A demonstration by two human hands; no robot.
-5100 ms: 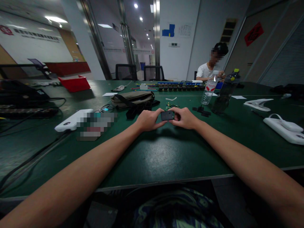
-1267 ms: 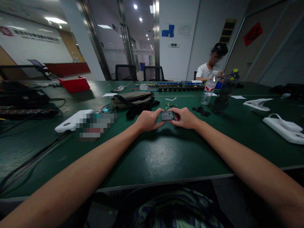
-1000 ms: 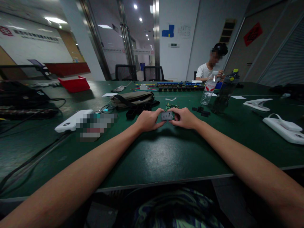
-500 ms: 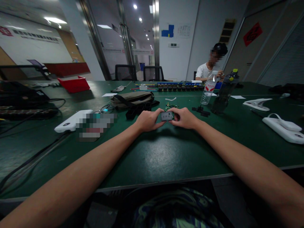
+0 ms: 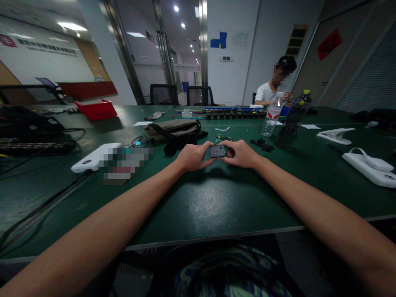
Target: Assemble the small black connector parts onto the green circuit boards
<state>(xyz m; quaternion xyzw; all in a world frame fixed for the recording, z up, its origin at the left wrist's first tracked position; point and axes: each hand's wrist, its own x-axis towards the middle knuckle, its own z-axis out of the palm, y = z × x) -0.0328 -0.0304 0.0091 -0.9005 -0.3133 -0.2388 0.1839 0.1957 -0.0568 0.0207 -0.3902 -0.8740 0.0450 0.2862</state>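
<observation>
On my feed, the left hand pinches one end of the small grey box between thumb and fingers, and the right hand pinches the opposite end. The box is held up over the green table, its marked face toward me, the marks too blurred to read surely. Just beyond the box I see a heap of small green pieces. Left of it sits a black tray, with a grey-brown bag behind; right of it lie black parts. Farther right of the box stand a clear bottle and a dark bottle; well beyond it sits a person in a white shirt.
</observation>
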